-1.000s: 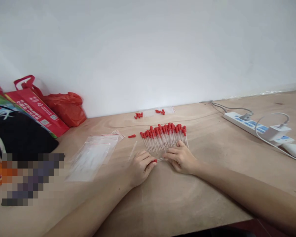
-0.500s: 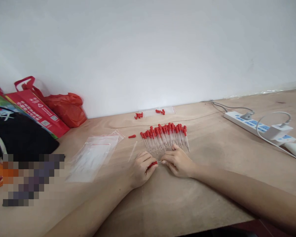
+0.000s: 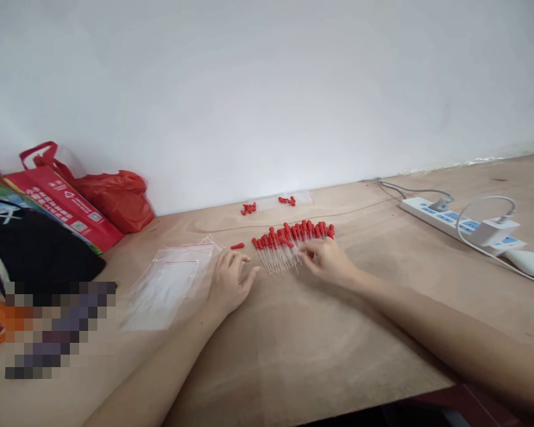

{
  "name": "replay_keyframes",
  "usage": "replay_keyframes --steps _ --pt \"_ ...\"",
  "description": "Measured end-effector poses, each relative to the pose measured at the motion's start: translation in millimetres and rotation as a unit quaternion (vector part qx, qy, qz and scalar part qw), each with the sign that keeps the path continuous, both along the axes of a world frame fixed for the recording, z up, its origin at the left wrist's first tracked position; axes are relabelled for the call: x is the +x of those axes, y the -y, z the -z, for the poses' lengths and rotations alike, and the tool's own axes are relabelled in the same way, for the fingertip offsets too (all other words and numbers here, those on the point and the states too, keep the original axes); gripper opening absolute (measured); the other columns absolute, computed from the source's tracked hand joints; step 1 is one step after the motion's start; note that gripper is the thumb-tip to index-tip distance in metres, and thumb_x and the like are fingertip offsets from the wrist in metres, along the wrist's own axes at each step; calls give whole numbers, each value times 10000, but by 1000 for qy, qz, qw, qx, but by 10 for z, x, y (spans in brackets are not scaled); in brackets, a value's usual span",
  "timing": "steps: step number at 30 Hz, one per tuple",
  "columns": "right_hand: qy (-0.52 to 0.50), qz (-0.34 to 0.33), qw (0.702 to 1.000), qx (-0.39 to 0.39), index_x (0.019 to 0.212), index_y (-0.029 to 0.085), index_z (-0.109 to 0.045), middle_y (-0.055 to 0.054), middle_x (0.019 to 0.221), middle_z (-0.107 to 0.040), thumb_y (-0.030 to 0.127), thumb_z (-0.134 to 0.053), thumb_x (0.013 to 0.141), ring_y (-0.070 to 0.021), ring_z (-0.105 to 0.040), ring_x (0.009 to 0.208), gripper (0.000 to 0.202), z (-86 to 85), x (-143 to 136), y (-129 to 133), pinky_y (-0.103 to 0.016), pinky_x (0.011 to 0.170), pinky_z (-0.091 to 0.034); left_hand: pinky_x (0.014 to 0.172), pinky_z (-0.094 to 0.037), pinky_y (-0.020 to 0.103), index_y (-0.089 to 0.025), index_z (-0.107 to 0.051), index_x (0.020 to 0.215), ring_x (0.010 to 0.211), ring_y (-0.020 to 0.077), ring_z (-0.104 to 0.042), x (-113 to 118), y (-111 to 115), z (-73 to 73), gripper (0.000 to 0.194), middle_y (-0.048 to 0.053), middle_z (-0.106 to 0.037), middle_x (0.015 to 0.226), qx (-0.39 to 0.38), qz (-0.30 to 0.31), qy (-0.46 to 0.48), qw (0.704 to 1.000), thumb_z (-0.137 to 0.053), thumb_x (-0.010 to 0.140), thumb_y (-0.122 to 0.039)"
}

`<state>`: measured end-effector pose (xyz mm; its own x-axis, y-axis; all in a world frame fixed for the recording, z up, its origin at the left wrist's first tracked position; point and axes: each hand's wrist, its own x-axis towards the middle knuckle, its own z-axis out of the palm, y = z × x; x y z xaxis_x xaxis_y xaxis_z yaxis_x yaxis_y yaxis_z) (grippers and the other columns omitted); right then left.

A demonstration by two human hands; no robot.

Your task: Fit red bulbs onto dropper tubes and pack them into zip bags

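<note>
Right hand (image 3: 328,261) seemingly pinched a light-looking dropper (image 3: 289,242), best gripped by its soft bulb (image 3: 285,238); left hand (image 3: 229,281) hung open, empty.

Landmark: the dropper row (image 3: 310,225), its droppers too overlapped to count. Beyond it: 2 clusters of red bulbs (image 3: 249,208). Left of it: 1 loose red bulb (image 3: 237,245), 1 red plastic bag (image 3: 118,201), 1 left hand (image 3: 229,281). At it: 1 right hand (image 3: 329,261). Right: 1 power strip (image 3: 440,220).
</note>
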<state>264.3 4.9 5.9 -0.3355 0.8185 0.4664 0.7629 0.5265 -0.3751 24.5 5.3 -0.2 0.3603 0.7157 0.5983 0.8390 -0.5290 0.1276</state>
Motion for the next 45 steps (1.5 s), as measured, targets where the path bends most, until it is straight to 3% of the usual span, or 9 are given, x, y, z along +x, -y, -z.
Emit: replay_keyframes --steps 4,9,12,20,27,31,35,40,45 --pt "-72 105 989 -76 871 143 -577 -34 657 -623 237 -458 765 -135 -559 613 185 -58 -32 -280 -225 575 -364 731 -399 326 -174 -473 738 790 197 -502 -107 -96 56 191 40 -519 786 -46 -87 10 995 -514 731 -361" --pt "4 258 960 -109 992 178 -522 -78 848 -639 241 -438 751 -232 -580 823 263 -97 -184 -477 -295 628 -386 730 -394 323 -170 -469 719 793 200 -503 -114 -110 91 246 40 -524 784 -98 -134 -20 986 -531 708 -408" --pt "45 280 948 -144 1015 171 -504 -99 886 -628 238 -442 745 -254 -575 863 285 -87 -220 -528 -322 656 -394 720 -396 315 -163 -478 702 787 197 -510 -105 -119 97 228 49 -536 784 -121 -151 -23 981 -504 734 -388" --pt "145 260 952 -73 980 133 -507 -132 932 -588 243 -357 817 -223 -580 778 247 -48 -338 -502 -293 610 -383 764 -392 339 -140 -516 703 836 226 -514 -85 -125 72 218 83 -566 781 -149 -180 -85 968 -429 806 -312" --pt "183 60 980 49 875 159 -606 -105 905 -581 227 -322 862 -198 -507 852 292 -40 -868 -598 -293 679 -339 731 -398 309 -129 -489 837 871 226 -557 -117 -60 -47 167 104 -597 858 -183 -225 -127 949 -367 843 -242" --pt "188 16 980 68 851 173 -633 -99 947 -578 273 -388 850 -226 -440 940 265 14 -1209 -732 -357 764 -290 669 -390 329 -112 -410 979 793 244 -609 -192 -15 -174 217 126 -633 820 -216 -292 -173 915 -254 883 -227" --pt "184 5 981 68 838 166 -641 -110 944 -576 275 -426 832 -228 -431 927 241 96 -1431 -811 -385 772 -265 667 -380 321 -129 -387 970 782 236 -624 -247 -8 -221 215 124 -650 812 -227 -306 -189 905 -209 895 -223" --pt "179 4 981 72 862 140 -608 -109 915 -582 156 -399 826 -217 -440 897 213 110 -1473 -768 -361 746 -273 658 -373 318 -146 -402 994 769 234 -627 -255 -19 -202 212 103 -660 806 -218 -292 -180 914 -229 891 -212" --pt "167 6 982 83 948 120 -549 -117 905 -583 147 -338 854 -224 -444 888 233 84 -1246 -572 -376 758 -287 684 -366 326 -162 -470 956 789 234 -614 -275 -17 -164 221 86 -655 816 -171 -239 -150 944 -267 879 -206"
